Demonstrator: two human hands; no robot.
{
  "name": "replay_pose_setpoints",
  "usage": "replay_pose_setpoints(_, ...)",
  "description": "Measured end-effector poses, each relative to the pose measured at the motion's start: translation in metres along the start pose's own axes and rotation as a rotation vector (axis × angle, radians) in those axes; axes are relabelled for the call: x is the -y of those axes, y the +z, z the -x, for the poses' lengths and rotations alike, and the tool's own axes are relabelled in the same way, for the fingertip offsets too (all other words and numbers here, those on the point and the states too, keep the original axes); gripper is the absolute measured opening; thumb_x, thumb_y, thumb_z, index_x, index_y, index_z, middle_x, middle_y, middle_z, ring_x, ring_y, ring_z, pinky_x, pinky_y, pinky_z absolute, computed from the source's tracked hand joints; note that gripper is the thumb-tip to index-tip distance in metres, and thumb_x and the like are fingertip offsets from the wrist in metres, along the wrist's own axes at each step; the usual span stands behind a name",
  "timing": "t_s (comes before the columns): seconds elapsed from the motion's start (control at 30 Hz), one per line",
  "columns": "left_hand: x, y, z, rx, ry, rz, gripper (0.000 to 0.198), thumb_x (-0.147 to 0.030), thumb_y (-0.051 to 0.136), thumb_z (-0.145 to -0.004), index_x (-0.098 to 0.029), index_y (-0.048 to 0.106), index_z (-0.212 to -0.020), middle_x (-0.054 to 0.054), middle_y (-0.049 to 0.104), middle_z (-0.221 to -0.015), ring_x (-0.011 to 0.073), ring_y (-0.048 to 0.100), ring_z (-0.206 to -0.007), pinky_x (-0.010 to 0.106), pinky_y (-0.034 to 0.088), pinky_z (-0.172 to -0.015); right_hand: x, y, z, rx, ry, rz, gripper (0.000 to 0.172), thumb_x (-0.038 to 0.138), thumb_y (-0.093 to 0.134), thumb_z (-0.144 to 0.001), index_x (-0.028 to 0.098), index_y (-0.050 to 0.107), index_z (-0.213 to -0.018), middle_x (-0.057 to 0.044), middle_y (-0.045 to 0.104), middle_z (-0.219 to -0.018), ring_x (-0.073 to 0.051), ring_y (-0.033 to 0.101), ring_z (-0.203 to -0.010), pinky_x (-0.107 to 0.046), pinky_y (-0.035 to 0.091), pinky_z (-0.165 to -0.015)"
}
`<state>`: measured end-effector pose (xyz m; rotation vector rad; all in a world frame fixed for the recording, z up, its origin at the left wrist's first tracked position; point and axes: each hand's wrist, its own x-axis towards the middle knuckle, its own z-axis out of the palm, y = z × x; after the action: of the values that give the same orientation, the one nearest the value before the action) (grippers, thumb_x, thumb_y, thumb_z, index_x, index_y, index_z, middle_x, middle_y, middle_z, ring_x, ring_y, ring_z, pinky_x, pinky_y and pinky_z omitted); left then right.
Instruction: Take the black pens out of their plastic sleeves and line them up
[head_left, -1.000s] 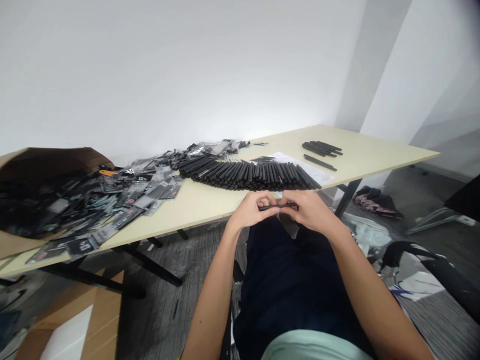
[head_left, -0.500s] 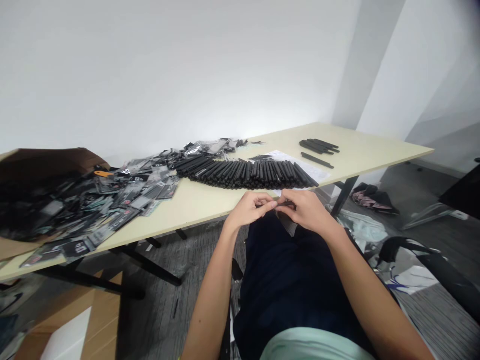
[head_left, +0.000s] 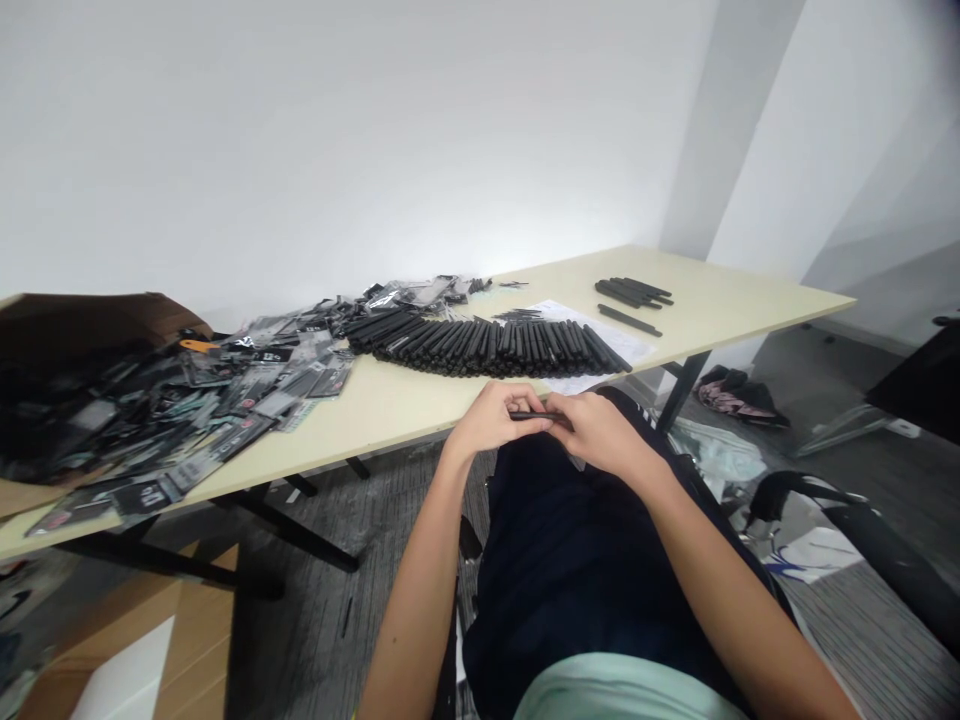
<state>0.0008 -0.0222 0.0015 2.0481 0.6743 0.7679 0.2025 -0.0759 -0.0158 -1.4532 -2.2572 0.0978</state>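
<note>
My left hand (head_left: 496, 418) is closed on one end of a slim black stick (head_left: 528, 415), pinching it between thumb and fingers. My right hand (head_left: 604, 430) grips the stick's other end, where the fingers partly hide it. Both hands meet above my lap, just off the table's front edge. Right behind them on the table lies a long row of similar black sticks (head_left: 465, 345), packed side by side and piled up.
A heap of flat plastic packets (head_left: 285, 385) covers the left of the table (head_left: 397, 405), beside an open cardboard box (head_left: 112, 315). White paper (head_left: 637, 347) lies partly under the row. Several black sticks (head_left: 630, 292) lie farther right. Another carton (head_left: 199, 640) stands on the floor.
The stick now shows more plainly, lying level between both hands. My right hand has turned and dipped slightly. A greyish flat piece that hung below it is out of sight.
</note>
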Motion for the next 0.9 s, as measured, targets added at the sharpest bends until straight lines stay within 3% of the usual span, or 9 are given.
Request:
replay_pose_setpoints(0.2, -0.005, 0.0, 0.0, -0.005, 0.003, -0.022, 0.028, -0.037, 0.082, -0.08, -0.011, 0.071, -0.084, 0.0, 0.064, -0.07, 0.0086, 0.051, -0.059, 0.021, 0.04, -0.06, -0.001, -0.005, 0.001, 0.033, -0.025, -0.003, 0.02, 0.03, 0.058, -0.101, 0.017, 0.067, -0.114, -0.008, 0.071, -0.088, -0.022, 0.062, -0.074, -0.03, 0.031, -0.065)
replay_pose_setpoints(0.33, -0.005, 0.0, -0.001, -0.031, 0.003, -0.03, 0.027, -0.036, 0.083, -0.08, -0.011, 0.072, -0.085, -0.001, 0.062, -0.068, 0.0074, 0.046, -0.057, 0.021, 0.036, -0.056, -0.003, -0.01, 0.002, 0.026, -0.097, -0.178, 0.015, 0.029, 0.061, -0.099, 0.018, 0.067, -0.105, -0.004, 0.069, -0.081, -0.018, 0.058, -0.068, -0.028, 0.034, -0.065)
replay_pose_setpoints(0.5, -0.002, 0.002, 0.0, -0.034, 0.011, -0.003, 0.026, -0.035, 0.084, -0.079, -0.011, 0.074, -0.083, 0.003, 0.069, -0.075, 0.0086, 0.053, -0.06, 0.021, 0.04, -0.059, -0.005, -0.017, 0.005, 0.026, -0.134, -0.314, 0.01, 0.024, 0.06, -0.099, 0.018, 0.068, -0.1, -0.003, 0.068, -0.078, -0.017, 0.058, -0.067, -0.027, 0.036, -0.065)
replay_pose_setpoints(0.9, -0.003, 0.0, 0.0, -0.001, -0.015, -0.019, 0.026, -0.038, 0.079, -0.086, -0.011, 0.076, -0.085, 0.006, 0.073, -0.075, 0.0125, 0.061, -0.063, 0.023, 0.044, -0.06, -0.011, -0.011, 0.009, 0.055, -0.097, -0.22, 0.016, 0.022, 0.054, -0.102, 0.019, 0.07, -0.102, -0.008, 0.071, -0.088, -0.021, 0.064, -0.077, -0.03, 0.044, -0.073)
